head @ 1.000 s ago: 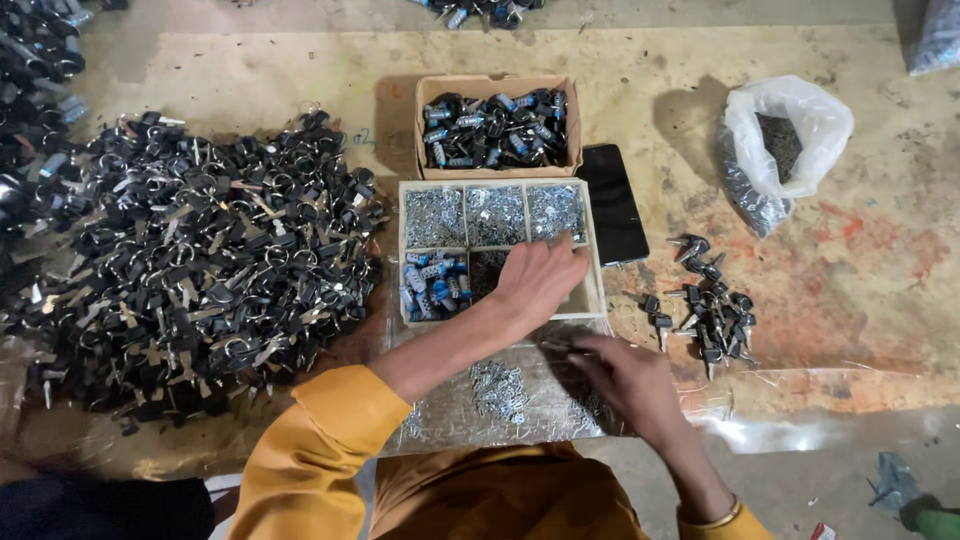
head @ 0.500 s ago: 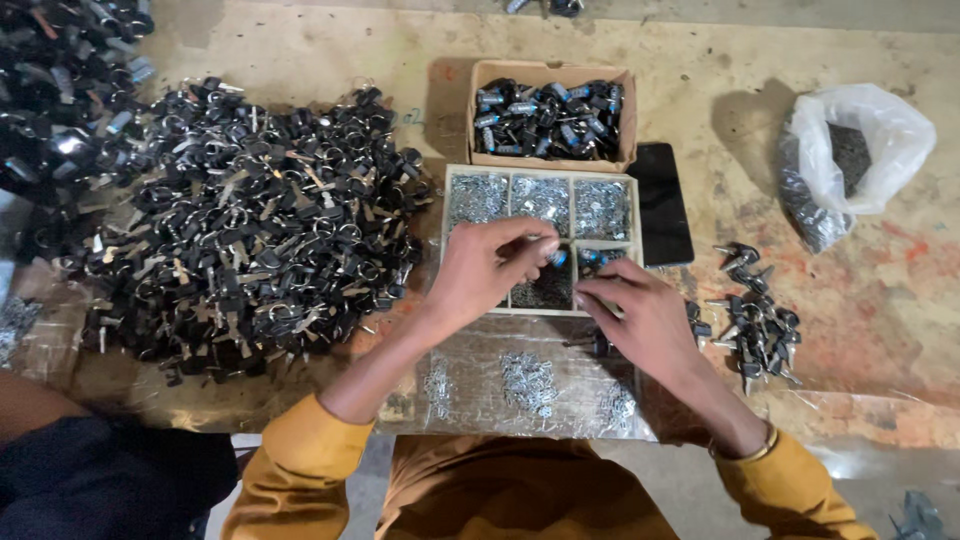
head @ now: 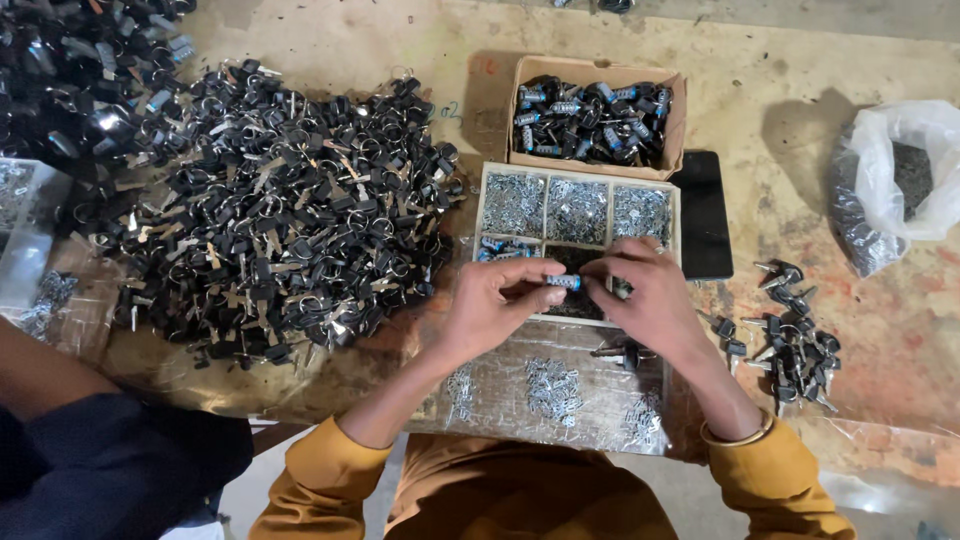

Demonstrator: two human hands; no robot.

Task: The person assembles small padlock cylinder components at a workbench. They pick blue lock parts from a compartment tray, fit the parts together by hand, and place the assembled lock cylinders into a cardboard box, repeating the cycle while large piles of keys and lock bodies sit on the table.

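Both hands met over the front row of a divided tray (head: 478,215) on the table (head: 880,340). The left hand (head: 495,305) had its thumb and forefinger pinched shut on a small lock cylinder (head: 562,282), blue-grey and metallic, held just above the tray. The cylinder lay with its long axis across the view, left to right, its free end towards the right hand (head: 645,300). That hand was curled, fingertips touching or nearly touching the cylinder's right end; whether it gripped a small part of its own could not be told. The left hand carried the cylinder, and the right was just beside it.

The tray's back row held three compartments of small silvery parts; a front left compartment held more blue cylinders (head: 505,248). Behind the tray sat a cardboard box (head: 520,110) of the same cylinders, with a dark phone (head: 705,215) to its right. A large heap of black-headed keys (head: 280,210) spread to the left, and a smaller cluster of keys (head: 790,335) lay to the right, near a white plastic bag (head: 900,180). A clear sheet with loose silvery bits (head: 550,385) lay in front of the tray. Another person's dark sleeve (head: 100,460) showed at lower left.

A second earlier the left hand had been reaching flat into the tray while the right rested on the clear sheet; half a second earlier they had closed together, and now the cylinder showed plainly between them.
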